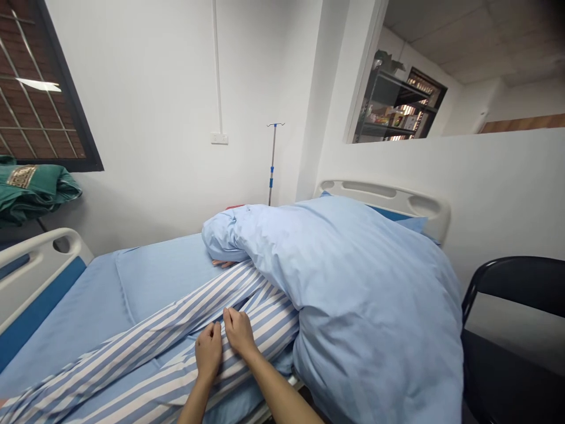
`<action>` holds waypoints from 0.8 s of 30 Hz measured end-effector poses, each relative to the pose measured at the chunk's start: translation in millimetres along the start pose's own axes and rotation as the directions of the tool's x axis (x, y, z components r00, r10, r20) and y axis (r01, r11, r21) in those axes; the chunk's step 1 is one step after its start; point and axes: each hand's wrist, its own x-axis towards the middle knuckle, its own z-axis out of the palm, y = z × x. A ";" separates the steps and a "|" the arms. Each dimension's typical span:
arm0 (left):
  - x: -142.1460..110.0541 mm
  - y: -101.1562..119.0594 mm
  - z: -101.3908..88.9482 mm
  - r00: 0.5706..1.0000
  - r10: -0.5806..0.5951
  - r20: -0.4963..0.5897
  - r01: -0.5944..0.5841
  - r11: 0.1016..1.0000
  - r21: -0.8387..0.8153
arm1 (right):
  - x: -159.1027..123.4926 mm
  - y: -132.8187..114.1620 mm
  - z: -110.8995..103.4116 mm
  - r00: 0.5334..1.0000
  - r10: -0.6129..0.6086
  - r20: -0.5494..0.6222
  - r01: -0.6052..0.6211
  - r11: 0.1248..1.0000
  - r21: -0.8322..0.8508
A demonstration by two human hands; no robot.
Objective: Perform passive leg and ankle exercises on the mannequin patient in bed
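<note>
Here, curled hands (238,331) overlie creased striped trousers (274,323).

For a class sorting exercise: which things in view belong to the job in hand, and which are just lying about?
Job in hand, apparently:
left hand and right hand, fists on striped trousers
light-blue quilt, over their upper end
bed sheet underneath

Just lying about, apparently:
drip stand
black chair
green cloth bundle

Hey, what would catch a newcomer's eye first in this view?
Probably the big light-blue quilt, heaped over the headboard end of the bed. Next, the striped trousers reaching out from under it, with the left hand and right hand, both curled, at the nearer leg. Beyond the bed, a slim drip stand shows against the white wall.
</note>
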 end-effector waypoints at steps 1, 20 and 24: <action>1.7 2.4 -0.5 0.999 -0.031 -0.014 0.031 0.999 -0.012 | 0.6 -0.5 -1.7 1.000 0.002 -0.005 -0.002 1.000 0.018; 4.9 27.8 32.9 1.000 0.015 0.007 -0.015 0.999 -0.031 | 9.3 13.5 1.4 0.978 0.194 -0.080 -0.149 0.909 0.388; 5.6 26.0 31.3 1.000 0.022 -0.012 -0.023 0.999 -0.038 | 15.4 11.7 -4.9 0.990 0.140 0.009 -0.134 0.927 0.350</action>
